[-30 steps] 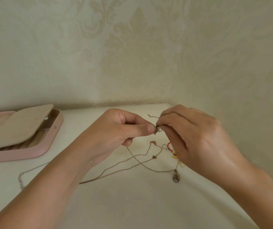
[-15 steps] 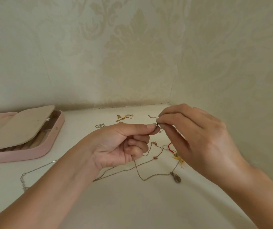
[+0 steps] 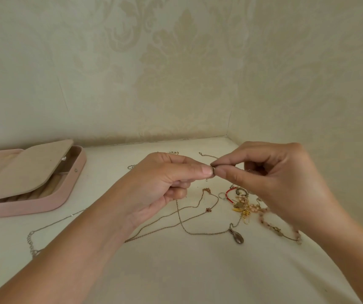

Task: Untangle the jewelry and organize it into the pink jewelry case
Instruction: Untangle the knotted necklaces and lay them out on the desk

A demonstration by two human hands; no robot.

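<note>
Chain clasp (image 3: pixel 213 170) is pinched between left hand (image 3: pixel 165 185) and right hand (image 3: pixel 279 183), above the jewelry tangle (image 3: pixel 243 206).

We see soft, even light; a faint shadow lies under the left hand (image 3: pixel 160 185). Wide-angle distortion bends the wall (image 3: pixel 66 73) at the edges.

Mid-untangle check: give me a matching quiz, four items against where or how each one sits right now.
Things:
1. pink jewelry case
2. teardrop pendant
3. small metal piece
4. red cord

Places or states:
A. pinched between the left hand and the right hand
B. in the tangled pile
C. open, far left
D. lying flat, nearest the camera

Pairs: 1-C, 2-D, 3-A, 4-B
</note>
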